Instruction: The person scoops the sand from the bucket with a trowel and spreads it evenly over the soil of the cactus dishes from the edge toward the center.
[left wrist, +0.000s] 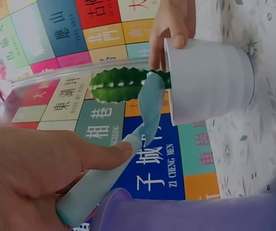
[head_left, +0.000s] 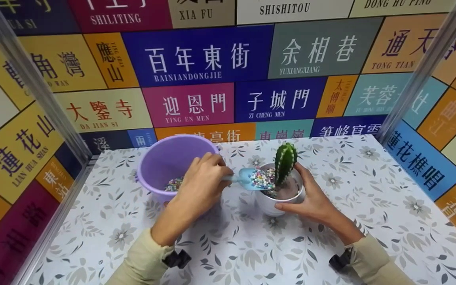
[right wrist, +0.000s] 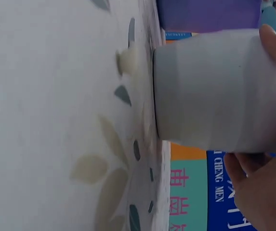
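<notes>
In the head view my left hand (head_left: 202,180) grips the handle of a small light-blue scoop (left wrist: 92,190). Multicoloured pebbles (head_left: 263,179) fill the scoop's blade, which overlaps the near-left rim of a white pot (head_left: 273,206). A green ribbed cactus (head_left: 285,163) stands in the pot, leaning slightly right, with soil round its base. My right hand (head_left: 313,198) holds the pot from the right, thumb at the front and fingers behind. The right wrist view shows the white pot (right wrist: 215,91) standing on the table between that thumb and fingers.
A purple bucket (head_left: 149,174) with more coloured pebbles (head_left: 173,184) inside stands to the left, partly behind my left hand. The table (head_left: 244,253) has a floral cover. Panels printed with place names (head_left: 196,55) rise behind and beside it, with metal posts at the corners.
</notes>
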Demonstrator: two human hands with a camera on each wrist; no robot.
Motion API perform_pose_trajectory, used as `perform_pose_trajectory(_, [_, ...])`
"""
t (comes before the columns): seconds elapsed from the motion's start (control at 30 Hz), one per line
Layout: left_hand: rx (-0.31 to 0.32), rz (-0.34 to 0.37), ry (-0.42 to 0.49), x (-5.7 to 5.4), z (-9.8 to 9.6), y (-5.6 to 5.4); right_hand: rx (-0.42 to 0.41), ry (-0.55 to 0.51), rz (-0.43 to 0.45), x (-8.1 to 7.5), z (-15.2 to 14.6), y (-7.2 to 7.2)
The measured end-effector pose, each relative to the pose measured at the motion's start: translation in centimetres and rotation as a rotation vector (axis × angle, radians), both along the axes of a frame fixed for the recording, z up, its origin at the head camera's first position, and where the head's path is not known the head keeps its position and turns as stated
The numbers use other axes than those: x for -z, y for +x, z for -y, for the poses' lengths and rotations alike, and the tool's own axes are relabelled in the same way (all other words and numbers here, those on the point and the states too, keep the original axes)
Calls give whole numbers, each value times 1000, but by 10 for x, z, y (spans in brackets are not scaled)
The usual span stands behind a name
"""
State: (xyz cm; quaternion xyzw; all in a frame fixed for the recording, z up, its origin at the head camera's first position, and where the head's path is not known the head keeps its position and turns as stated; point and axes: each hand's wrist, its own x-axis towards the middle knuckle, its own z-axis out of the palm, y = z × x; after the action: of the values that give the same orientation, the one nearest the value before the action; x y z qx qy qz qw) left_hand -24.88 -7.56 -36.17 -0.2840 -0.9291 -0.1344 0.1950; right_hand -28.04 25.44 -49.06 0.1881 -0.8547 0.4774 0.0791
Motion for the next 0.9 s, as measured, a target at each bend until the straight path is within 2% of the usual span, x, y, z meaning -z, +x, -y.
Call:
perform_pose_trajectory(0.13, [-26,-31,-53,-1,-6,2,53,68,-72,-3,7,4])
perform_pose_trajectory(0.2, [-39,-54,-80,-1,-8,2,41,77,-87,-5,9,5])
perform_pose_trajectory(0.27, [-51,-81,-105,-1,-10,3,-1,66,-78,-9,9,6])
perform_pose_trajectory(0.37, [-61,-119,-126,-1,-12,4,-64,52,-15,-13,4,7])
perform_pose_trajectory(0.5, [-68,-113,-139,-1,-14,4,-68,62,21,-14,2,9])
perform_pose_trajectory(0.73, [-79,-104,-147,-2,-13,4,44,109,-97,-11,14,12])
perform_pose_trajectory(0.9, [-85,-155,-149,-3,-12,5,-16,91,-98,-13,12,14])
